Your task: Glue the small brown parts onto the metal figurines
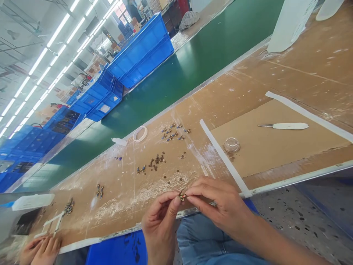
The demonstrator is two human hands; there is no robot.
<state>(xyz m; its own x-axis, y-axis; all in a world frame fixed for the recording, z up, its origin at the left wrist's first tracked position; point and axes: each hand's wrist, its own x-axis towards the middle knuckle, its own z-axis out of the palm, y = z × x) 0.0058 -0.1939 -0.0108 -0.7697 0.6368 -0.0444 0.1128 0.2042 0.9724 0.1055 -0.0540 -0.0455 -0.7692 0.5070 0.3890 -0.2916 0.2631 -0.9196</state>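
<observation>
A tiny brass-coloured part [182, 196], dark at one end, sits at lower centre of the frame, pinched between the fingertips of both hands. The left hand [160, 224] closes thumb and forefinger on it from below; the right hand [220, 206] grips it from the right, fingers curled. Behind lies a scuffed brown desk [275, 154] scattered with similar parts [157, 160], beside a green conveyor belt [176, 81] and blue crates [143, 51].
</observation>
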